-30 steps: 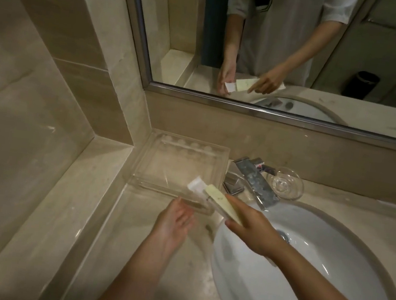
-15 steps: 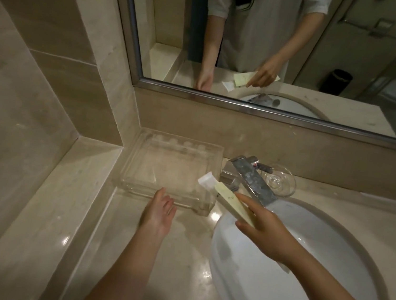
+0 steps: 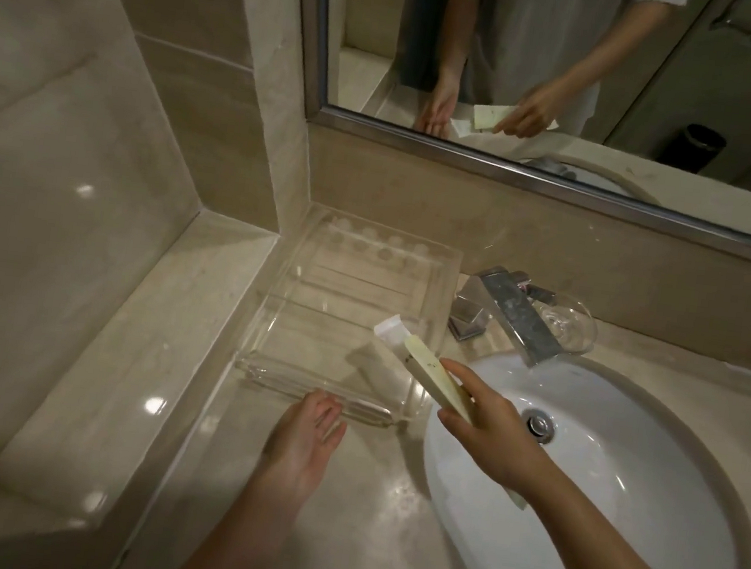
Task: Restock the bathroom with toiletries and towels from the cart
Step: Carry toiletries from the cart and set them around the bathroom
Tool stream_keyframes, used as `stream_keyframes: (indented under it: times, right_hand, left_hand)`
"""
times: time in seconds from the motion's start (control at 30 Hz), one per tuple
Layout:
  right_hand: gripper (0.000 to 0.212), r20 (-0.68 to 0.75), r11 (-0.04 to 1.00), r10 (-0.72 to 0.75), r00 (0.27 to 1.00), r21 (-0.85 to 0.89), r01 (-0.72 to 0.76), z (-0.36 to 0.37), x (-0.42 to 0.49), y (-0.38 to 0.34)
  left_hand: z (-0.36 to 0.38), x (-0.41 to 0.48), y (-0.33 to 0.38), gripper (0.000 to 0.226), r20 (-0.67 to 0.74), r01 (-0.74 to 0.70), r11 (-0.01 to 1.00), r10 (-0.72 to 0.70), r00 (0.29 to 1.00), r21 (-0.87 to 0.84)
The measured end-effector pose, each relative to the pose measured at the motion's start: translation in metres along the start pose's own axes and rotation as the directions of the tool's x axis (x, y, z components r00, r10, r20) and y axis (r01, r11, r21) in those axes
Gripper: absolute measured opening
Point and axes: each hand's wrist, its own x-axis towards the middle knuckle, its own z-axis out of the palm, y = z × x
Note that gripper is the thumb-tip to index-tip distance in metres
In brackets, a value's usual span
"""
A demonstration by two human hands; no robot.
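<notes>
At the centre of the frame, the right hand (image 3: 492,435) grips 2 flat toiletry items, a pale yellow packet (image 3: 431,376) and a white packet (image 3: 389,328), held tilted over the near right corner of a clear plastic tray (image 3: 268,373) on the beige counter (image 3: 382,521). The left hand (image 3: 307,436), at lower centre, is open with straight fingers, its fingertips at the tray's near rim. To the right are a white sink (image 3: 621,503), a metal faucet (image 3: 509,315) and a small glass dish (image 3: 567,322).
</notes>
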Motion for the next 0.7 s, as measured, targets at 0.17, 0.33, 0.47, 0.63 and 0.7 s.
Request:
stream_keyframes:
  times: [0.17,0.33,0.47,0.63,0.7]
  right_hand:
    - [0.051,0.044,0.999,-0.033,0.998,0.012,0.033,0.018,0.005,-0.005]
    - [0.05,0.059,1.0,-0.032,0.998,0.001,0.032,0.028,0.01,-0.011]
    - [0.035,0.09,1.0,-0.01,0.996,0.022,0.008,0.035,0.012,-0.011]
    - [0.016,0.119,0.999,-0.013,0.993,0.031,0.01,0.04,0.015,-0.013]
    - [0.013,0.14,0.999,-0.047,0.989,0.021,0.045,0.042,0.016,-0.016]
  left_hand:
    - [-0.006,-0.009,0.002,0.025,-0.008,0.015,1.0,-0.015,1.0,-0.018]
    - [-0.009,-0.018,0.002,0.016,0.004,0.066,0.998,-0.066,0.998,-0.002]
    - [-0.016,-0.016,0.003,0.018,0.011,0.091,0.996,-0.091,0.996,0.021]
    - [-0.029,-0.022,0.008,0.016,-0.11,-0.03,0.903,0.085,0.99,0.428]
    - [-0.026,-0.026,0.017,0.019,-0.085,-0.153,0.842,0.228,0.97,0.518]
